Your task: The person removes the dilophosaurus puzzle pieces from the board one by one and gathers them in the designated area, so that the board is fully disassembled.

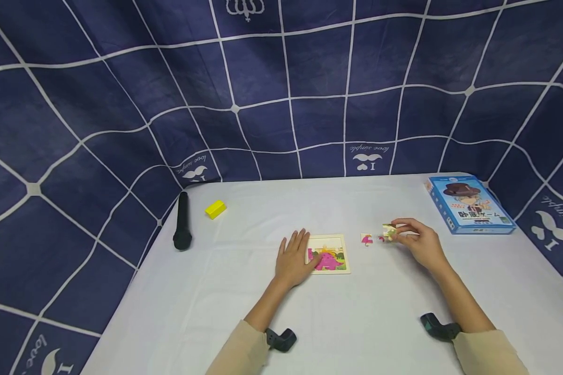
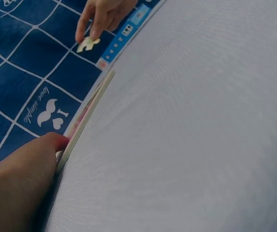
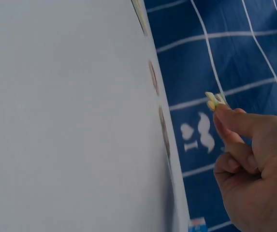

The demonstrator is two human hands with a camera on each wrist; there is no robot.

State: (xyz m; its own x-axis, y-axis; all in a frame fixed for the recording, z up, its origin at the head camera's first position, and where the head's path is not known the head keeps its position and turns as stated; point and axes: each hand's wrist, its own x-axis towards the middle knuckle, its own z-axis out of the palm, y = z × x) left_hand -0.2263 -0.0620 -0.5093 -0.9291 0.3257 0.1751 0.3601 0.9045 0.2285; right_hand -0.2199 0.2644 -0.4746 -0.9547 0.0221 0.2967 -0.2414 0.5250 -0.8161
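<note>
White tabletop [image 1: 244,307], blue gridded cloth [image 1: 262,67] behind. Right hand [image 1: 422,246] pinches a puzzle piece [image 1: 387,229] above the table by a small edge; a slip or twist there could drop it near the loose piece [image 1: 366,239]. Left hand [image 1: 293,263], fingers straight, thumb over the puzzle frame [image 1: 326,242]: a sideways shove could shift the fitted pieces [image 1: 329,261].

Soft, even light fills the head view, while both wrist views look dimmer
</note>
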